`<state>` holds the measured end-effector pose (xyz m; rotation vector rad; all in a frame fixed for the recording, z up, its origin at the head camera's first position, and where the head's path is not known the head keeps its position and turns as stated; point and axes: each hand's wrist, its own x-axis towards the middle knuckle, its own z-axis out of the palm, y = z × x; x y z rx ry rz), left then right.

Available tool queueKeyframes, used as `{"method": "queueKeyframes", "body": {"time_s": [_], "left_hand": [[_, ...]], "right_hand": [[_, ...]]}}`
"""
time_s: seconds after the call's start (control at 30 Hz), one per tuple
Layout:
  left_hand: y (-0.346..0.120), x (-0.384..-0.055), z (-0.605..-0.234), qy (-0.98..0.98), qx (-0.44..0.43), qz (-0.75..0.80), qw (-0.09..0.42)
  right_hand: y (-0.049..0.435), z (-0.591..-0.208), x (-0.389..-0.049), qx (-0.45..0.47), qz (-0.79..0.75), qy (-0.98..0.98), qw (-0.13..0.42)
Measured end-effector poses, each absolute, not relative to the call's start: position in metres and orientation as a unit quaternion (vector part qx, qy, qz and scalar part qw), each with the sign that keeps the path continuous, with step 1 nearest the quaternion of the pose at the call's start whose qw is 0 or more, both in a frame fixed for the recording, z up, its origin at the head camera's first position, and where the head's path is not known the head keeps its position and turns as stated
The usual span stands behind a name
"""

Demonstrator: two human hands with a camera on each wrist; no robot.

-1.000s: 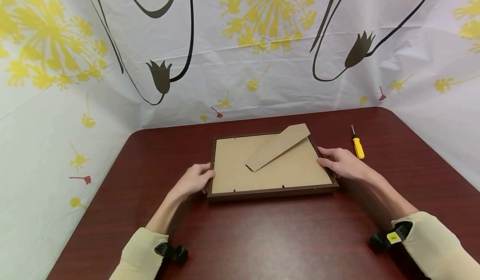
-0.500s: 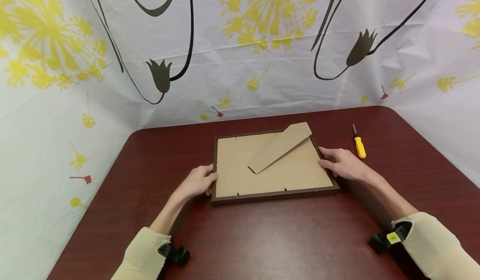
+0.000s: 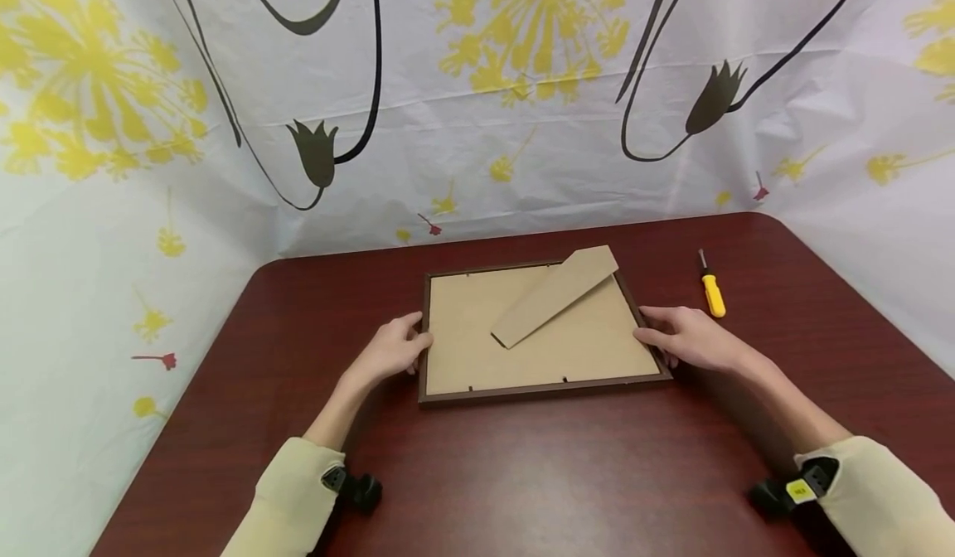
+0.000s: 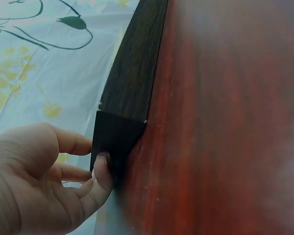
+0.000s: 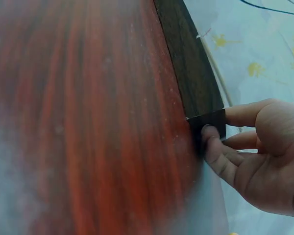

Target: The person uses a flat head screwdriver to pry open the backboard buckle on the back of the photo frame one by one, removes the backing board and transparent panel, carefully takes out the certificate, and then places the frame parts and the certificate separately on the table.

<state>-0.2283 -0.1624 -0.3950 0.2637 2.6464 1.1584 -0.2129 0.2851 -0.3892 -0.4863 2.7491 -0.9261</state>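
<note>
We find the frame (image 3: 545,389) back side up on the bench (image 3: 545,474), between the two hands. The left hand (image 3: 388,348) pinches its left side between thumb and fingers; the right hand (image 3: 694,337) pinches its right side likewise. We note a tan backing board (image 3: 466,317) within the rim, small dark tabs along its near and far edges, and a cardboard strut (image 3: 555,296) set diagonally across it, overlapping the far edge. A yellow-handled screwdriver (image 3: 712,292) lies beyond the right hand, apart from the frame.
</note>
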Motion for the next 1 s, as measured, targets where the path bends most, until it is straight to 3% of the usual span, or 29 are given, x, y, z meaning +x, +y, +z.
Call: {"method": "queueKeyframes", "body": {"time_s": [0.5, 1.0], "left_hand": [[-0.163, -0.256, -0.393, 0.920, 0.091, 0.366, 0.103], [-0.159, -0.227, -0.393, 0.921, 0.092, 0.365, 0.098]], "right_hand": [[0.283, -0.380, -0.201, -0.203, -0.302, 0.920, 0.147], [0.289, -0.375, -0.221, -0.184, -0.308, 0.918, 0.167]]}}
